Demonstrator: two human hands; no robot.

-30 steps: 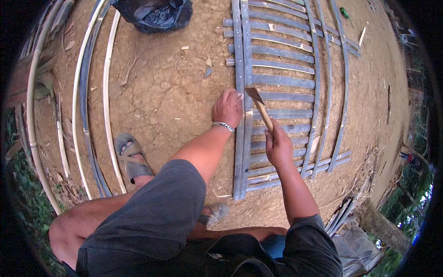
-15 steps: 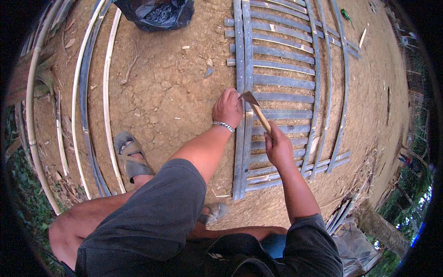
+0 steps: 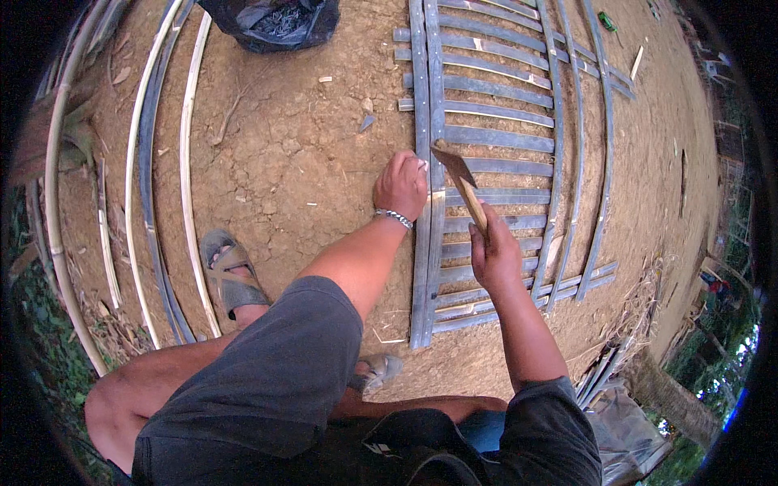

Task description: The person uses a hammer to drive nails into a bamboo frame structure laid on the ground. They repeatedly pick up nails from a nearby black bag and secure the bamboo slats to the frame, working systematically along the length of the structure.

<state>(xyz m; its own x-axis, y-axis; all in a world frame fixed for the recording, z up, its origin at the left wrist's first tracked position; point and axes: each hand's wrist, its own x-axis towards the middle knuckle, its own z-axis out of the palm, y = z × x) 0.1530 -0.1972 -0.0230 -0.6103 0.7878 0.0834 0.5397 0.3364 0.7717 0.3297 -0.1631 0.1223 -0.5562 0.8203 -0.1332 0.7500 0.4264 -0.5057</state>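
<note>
My right hand is wrapped round the wooden handle of a small hatchet; its dark metal head is raised over the slatted frame. The frame lies on the ground, made of grey split-bamboo slats crossing long strips. My left hand, with a chain bracelet on the wrist, rests at the left edge of the paired long strips. Its fingers are pinched together at the strip, and whatever they hold is too small to make out.
A black plastic bag with dark bits inside stands at the far left. Long bamboo strips and a bamboo pole lie on the left. My sandalled foot is beside them. A small green object lies at the far right.
The hatchet head has lifted off the strip by my left fingertips and swung up and right. My right hand has moved slightly right and nearer to me. My left hand stays nearly in place.
</note>
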